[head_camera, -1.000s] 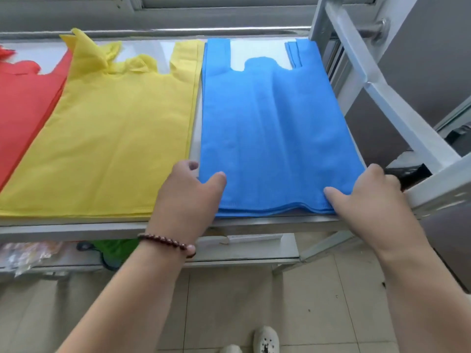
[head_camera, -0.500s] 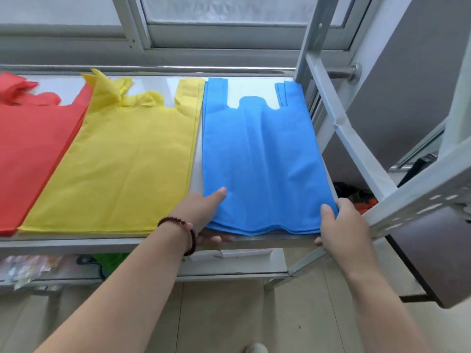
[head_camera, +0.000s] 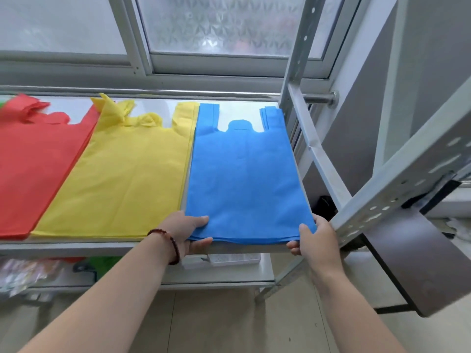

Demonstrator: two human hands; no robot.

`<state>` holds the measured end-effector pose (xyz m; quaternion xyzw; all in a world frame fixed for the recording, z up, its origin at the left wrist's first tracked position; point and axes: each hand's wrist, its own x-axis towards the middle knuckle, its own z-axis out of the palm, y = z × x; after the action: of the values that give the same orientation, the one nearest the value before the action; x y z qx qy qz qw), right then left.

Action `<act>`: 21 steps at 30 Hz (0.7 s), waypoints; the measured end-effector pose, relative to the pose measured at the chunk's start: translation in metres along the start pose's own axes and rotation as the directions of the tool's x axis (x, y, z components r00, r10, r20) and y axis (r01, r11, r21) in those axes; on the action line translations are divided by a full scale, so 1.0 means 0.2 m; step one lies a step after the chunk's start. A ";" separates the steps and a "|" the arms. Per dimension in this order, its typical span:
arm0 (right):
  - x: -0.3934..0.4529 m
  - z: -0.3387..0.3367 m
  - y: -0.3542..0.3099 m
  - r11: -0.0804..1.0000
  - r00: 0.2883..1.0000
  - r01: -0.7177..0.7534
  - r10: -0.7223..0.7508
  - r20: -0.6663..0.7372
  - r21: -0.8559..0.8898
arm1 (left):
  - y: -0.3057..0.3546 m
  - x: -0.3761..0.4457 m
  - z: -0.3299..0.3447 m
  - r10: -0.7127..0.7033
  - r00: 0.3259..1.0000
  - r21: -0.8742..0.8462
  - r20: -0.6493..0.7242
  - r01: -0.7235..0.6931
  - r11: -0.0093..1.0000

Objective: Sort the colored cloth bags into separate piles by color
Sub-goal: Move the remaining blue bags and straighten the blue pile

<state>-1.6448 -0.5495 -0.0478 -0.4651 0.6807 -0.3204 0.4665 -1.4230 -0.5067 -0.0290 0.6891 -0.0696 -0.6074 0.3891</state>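
Single head-worn view, forward and downward, close over the shelf (head_camera: 76, 247) edge beneath a window (head_camera: 219, 24).

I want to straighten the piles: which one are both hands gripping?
The blue pile, rightmost on the shelf; left hand and right hand pinch its near corners. Yellow pile and red pile lie untouched.

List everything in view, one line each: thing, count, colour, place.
blue bags: one stack, blue, right end of the shelf top
yellow bags: one stack, yellow, middle, left of blue
red bags: one stack, red, left edge
shelf: one, grey metal, under the stacks
window: frosted glass, behind the shelf
green item: green, lower shelf, partly hidden
white tray: one, white, lower shelf
bracelet: one, dark red beads, left wrist
left hand: pinches the blue stack's near left corner
right hand: pinches the near right corner
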 end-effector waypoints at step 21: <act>0.35 0.13 -0.35 0.776 0.989 0.033 0.063 0.130 -0.629 | 0.45 0.18 0.00 0.231 0.970 0.415 -0.077 -0.180 0.892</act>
<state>-1.6051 -0.6397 -0.0193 -0.6106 0.7169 -0.0363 0.3345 -1.3807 -0.5887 -0.0015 0.7798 -0.2420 -0.4911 0.3036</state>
